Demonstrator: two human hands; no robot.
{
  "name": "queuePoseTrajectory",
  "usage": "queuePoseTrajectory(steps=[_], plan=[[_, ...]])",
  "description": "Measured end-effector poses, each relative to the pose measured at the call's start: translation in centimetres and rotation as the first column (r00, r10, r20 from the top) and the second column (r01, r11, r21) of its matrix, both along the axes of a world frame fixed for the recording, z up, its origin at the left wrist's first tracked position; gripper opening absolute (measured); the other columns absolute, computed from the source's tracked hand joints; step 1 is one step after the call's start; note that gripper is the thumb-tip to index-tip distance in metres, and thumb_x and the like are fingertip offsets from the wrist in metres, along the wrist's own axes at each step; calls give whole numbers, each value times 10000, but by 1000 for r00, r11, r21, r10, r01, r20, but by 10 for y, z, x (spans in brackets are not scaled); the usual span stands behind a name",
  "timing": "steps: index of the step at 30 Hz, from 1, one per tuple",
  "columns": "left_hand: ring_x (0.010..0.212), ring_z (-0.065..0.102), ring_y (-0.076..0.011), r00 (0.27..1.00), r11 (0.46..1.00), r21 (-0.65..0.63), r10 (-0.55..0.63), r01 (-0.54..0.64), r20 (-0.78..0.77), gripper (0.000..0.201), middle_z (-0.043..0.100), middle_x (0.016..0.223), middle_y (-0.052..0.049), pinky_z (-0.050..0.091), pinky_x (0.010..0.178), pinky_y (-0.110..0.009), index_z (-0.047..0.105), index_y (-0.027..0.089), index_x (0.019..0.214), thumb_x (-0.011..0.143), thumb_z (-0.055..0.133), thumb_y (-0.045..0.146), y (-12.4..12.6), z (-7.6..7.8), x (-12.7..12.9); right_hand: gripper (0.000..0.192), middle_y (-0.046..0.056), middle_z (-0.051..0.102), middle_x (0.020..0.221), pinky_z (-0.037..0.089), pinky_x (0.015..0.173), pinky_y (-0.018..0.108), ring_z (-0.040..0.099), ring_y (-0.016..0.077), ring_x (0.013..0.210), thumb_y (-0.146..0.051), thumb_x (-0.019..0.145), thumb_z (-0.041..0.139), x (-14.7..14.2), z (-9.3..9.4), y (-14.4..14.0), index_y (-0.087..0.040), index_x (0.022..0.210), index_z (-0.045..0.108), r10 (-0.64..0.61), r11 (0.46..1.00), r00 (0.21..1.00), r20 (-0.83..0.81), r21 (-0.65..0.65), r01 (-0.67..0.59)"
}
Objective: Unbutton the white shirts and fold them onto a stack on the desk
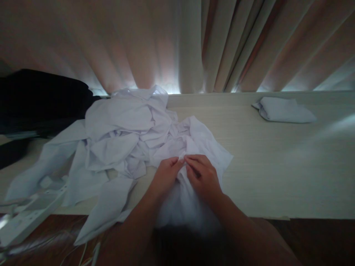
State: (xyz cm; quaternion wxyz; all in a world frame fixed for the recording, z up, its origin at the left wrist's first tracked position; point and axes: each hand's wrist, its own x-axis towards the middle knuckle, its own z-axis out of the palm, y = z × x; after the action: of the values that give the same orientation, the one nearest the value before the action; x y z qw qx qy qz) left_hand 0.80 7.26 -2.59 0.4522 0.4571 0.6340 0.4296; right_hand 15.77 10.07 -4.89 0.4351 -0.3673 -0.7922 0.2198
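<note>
A: Hands?
B: White garment [206, 138] pinched in fingertips of L hand [166, 170] & R hand [203, 175], tips close tog.; cloth spread beyond & below them.
A: Done well how?
B: Light pinch prob. best, cloth left slack btwn tips; detail there can't be made out.
A: Around?
B: White pile [118, 114] heaped L of hands, nr garment; folded cloth [287, 110] laid far R, well apart.

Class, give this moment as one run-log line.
left hand: pinching white garment; right hand: pinching same garment; left side: heaped white clothes; far right: folded white cloth
</note>
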Motion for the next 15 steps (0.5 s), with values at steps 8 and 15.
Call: queuePoseTrajectory(steps=[8, 15], plan=[[633, 551, -175, 993, 991, 71, 116, -116, 8, 336, 654, 670, -39, 418, 546, -261, 704, 186, 748, 864, 568, 470, -6, 11, 10, 503, 117, 663, 1264, 481, 1041, 479, 587, 249, 1185, -79, 818, 453, 9, 6, -4, -181, 1255, 679, 110, 994, 994, -28, 21, -109], [736, 606, -175, 994, 995, 88, 61, -53, -89, 309, 719, 793, -27, 451, 650, -259, 738, 157, 883, 904, 561, 409, -4, 6, 8, 453, 84, 711, 1211, 481, 1044, 491, 626, 235, 1160, -67, 825, 467, 11, 8, -7, -218, 1178, 707, 67, 996, 994, -86, 55, -63]])
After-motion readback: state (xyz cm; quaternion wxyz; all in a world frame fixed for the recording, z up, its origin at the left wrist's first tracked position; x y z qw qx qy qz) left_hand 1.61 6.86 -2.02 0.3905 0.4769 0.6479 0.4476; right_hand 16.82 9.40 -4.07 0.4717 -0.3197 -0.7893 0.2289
